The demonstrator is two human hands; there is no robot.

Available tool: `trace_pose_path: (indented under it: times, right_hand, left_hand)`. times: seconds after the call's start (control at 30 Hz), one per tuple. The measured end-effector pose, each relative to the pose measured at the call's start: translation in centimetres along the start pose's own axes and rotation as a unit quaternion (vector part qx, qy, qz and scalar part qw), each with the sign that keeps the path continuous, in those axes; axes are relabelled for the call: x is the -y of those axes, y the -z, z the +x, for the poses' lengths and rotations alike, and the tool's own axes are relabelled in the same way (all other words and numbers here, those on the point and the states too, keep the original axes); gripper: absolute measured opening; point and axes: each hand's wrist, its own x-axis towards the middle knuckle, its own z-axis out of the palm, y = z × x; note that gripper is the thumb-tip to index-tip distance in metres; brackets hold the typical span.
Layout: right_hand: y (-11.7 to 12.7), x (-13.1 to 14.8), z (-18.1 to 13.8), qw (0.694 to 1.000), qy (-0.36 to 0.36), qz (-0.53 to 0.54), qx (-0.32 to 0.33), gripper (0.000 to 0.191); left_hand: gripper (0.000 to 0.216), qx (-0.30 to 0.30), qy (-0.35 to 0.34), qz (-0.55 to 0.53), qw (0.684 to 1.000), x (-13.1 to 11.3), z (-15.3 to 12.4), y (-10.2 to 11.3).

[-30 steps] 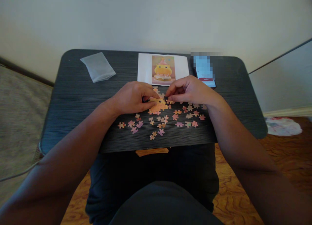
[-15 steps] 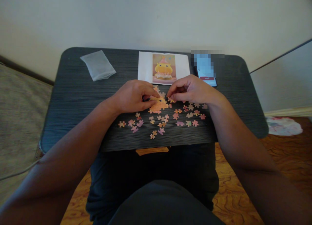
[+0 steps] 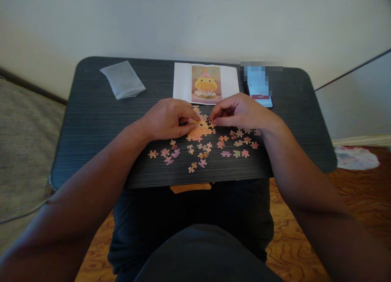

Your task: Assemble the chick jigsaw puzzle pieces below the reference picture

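A partly joined jigsaw puzzle (image 3: 200, 130), yellow with a dark eye and pink parts, lies on the dark table. My left hand (image 3: 168, 118) rests over its left side, thumb and fingertips pressed on it. At its right edge my right hand (image 3: 236, 111) pinches a small yellow-orange puzzle piece (image 3: 211, 123) between thumb and fingers. That piece touches or nearly touches the joined part; the fingers partly cover it. Several loose puzzle pieces (image 3: 226, 154) are scattered in front and to the right. Behind the puzzle is a white sheet (image 3: 183, 83) with a printed picture of a yellow figure in a pink hat.
A clear plastic bag (image 3: 124, 80) lies at the table's back left. To the right of the sheet is a phone (image 3: 259, 86) with its screen lit. The dark table (image 3: 100, 119) stands against a pale wall. A whitish bag (image 3: 356, 158) is on the wooden floor at right.
My right hand has brought the pinched piece slightly left, up against the edge of the joined puzzle. The left hand stays on the puzzle. The whole view has shifted slightly.
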Motion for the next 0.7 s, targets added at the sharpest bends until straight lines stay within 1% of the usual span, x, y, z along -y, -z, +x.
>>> trace_pose_path:
  times: [0.13, 0.43, 0.53, 0.7]
  right_hand:
    - [0.03, 0.05, -0.11, 1.000, -0.019, -0.001, 0.009, 0.015]
    - [0.02, 0.23, -0.07, 0.999, -0.025, -0.015, 0.015, 0.018]
    - [0.02, 0.29, -0.06, 0.999, -0.030, -0.012, 0.019, 0.019]
    - [0.01, 0.26, -0.02, 0.999, -0.037, -0.028, 0.012, 0.023]
  left_hand:
    - [0.035, 0.002, 0.003, 0.002, 1.000, -0.12, 0.00, 0.02]
    - [0.038, 0.010, 0.015, 0.012, 1.000, -0.32, -0.09, 0.15]
    - [0.040, 0.006, 0.007, 0.019, 1.000, -0.26, -0.14, 0.17]
    - [0.037, 0.010, 0.000, 0.016, 1.000, -0.20, -0.16, 0.10]
